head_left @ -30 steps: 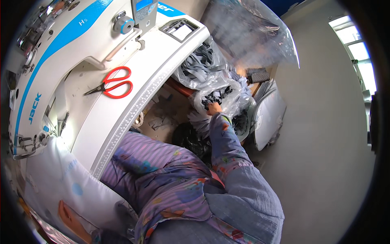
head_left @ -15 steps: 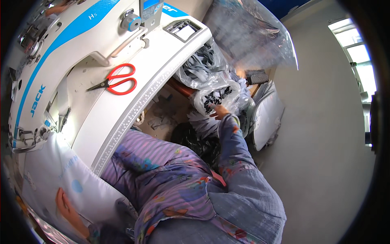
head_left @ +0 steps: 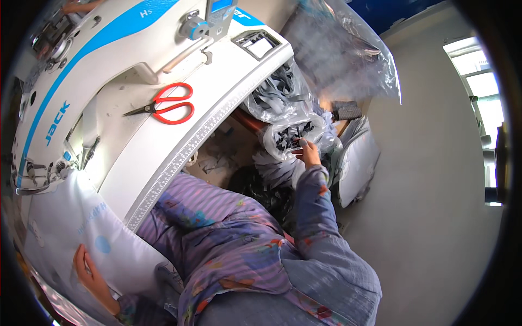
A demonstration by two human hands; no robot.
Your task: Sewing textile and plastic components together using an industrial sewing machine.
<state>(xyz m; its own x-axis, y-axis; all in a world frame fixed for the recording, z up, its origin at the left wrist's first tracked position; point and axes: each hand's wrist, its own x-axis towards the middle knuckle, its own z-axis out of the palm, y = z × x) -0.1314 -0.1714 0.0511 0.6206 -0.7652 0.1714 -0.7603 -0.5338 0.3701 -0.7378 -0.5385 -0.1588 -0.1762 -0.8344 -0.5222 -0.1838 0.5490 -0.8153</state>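
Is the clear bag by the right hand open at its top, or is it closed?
Open: the clear bag gapes at its mouth, showing dark and pale scraps inside, with the right hand near its rim.

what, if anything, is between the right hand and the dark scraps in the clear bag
Nothing visible: the right hand is at the open mouth of the clear bag, fingertips close to the dark scraps. Whether they touch is unclear.
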